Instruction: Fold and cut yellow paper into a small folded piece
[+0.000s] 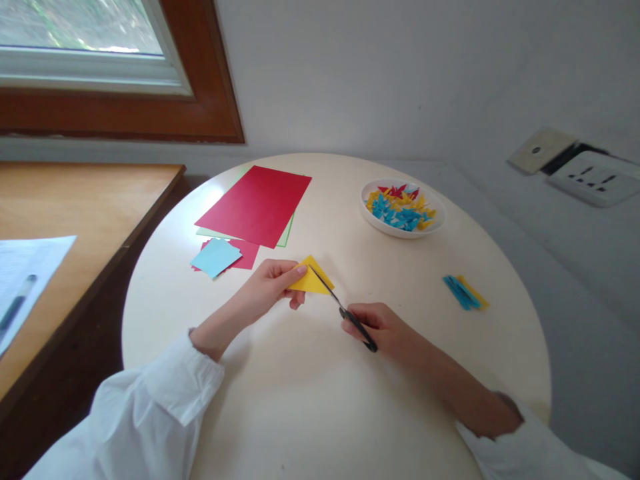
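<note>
Between the thumb and fingers of my left hand (275, 280) is a folded yellow piece of paper (311, 283), roughly triangular. My right hand (377, 323) is closed around the black handles of a pair of scissors (359, 327). The scissors' blades point up and left and lie against the yellow paper, near my left thumb. Whether the blades have cut into it I cannot tell. Both hands are raised over the middle of the round table. Part of the yellow paper is hidden behind my left thumb.
On the round cream table (280, 400) lie red sheets (257, 203) over green ones, and small light-blue squares (216, 257) over red pieces. A white bowl (400, 233) holds small folded paper shapes. Blue and yellow strips (465, 292) lie right. A wooden desk (95, 193) stands left.
</note>
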A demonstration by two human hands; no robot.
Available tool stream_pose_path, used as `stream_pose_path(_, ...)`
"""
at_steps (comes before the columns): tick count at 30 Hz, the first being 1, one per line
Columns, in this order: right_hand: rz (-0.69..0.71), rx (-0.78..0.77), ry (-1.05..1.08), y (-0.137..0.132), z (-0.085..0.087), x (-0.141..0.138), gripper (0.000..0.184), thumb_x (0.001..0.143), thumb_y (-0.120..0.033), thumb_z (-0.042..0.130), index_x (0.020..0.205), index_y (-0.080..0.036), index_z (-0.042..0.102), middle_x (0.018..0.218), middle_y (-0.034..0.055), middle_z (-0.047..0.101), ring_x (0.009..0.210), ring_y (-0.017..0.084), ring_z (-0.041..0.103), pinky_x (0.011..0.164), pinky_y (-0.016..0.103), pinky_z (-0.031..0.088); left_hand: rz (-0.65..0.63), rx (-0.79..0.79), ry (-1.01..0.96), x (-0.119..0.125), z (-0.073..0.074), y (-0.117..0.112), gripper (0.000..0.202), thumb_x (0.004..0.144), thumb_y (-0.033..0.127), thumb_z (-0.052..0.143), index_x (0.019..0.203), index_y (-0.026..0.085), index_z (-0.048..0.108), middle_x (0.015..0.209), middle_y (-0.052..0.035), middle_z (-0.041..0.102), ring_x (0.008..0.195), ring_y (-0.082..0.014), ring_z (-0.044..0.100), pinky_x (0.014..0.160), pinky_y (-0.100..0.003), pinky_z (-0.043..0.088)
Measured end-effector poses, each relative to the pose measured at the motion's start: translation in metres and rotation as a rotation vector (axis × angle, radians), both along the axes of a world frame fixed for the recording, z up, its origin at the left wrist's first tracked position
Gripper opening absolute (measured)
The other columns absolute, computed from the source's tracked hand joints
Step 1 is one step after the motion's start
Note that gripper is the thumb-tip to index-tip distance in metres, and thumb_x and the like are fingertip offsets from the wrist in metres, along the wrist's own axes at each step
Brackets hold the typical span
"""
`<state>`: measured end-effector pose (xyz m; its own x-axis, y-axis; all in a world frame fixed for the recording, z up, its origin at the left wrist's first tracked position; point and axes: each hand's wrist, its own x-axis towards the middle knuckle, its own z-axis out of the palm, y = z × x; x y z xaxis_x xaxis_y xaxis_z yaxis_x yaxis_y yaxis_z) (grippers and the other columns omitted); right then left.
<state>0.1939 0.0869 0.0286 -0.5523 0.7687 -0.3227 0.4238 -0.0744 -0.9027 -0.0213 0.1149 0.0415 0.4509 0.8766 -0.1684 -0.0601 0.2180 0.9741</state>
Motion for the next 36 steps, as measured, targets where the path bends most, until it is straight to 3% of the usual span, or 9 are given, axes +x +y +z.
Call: stream_pose_path(36,-0.023,-0.008,0.004,-0.0012,-0.0019,-0.0006,0.040,0.077,-0.050,0.050,0.058,-0.019,0.034,0.055,-0.0064,0.027,0.050,0.007,0.024,0.044,0.023,0.018,0.000,-0.020,-0.023,0.0025,0.0017,-0.0016,0.033,0.079,0.041,0.054,0.062,0.012,0.057,0.050,0.0012,0.054,0.044,-0.0068,0.046,0.049,-0.022,0.037)
